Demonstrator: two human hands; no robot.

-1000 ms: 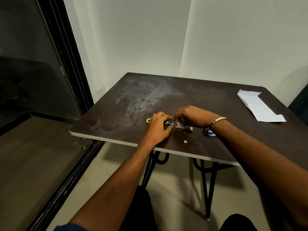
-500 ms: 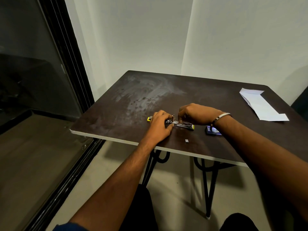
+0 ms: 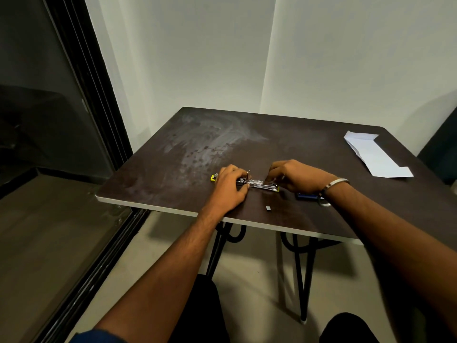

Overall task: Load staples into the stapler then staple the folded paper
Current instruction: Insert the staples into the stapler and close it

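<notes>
A small yellow and metal stapler (image 3: 259,184) lies opened flat near the front of the dark table (image 3: 173,164). My left hand (image 3: 230,188) presses down on its left part, covering most of the yellow body. My right hand (image 3: 296,175) hovers at the stapler's right end with fingertips pinched together; I cannot tell whether staples are between them. A small strip of staples (image 3: 268,208) lies on the table in front of the stapler. The folded white paper (image 3: 373,154) rests at the far right of the table.
A small blue staple box (image 3: 306,196) sits under my right wrist. A dark glass door with a black frame (image 3: 81,95) stands to the left. White walls meet in a corner behind the table. The table's front edge (image 3: 247,220) runs just below my hands.
My right hand has drawn back slightly to the right, uncovering more of the stapler's metal rail. My left hand stays on the stapler. The camera has shifted a little.
</notes>
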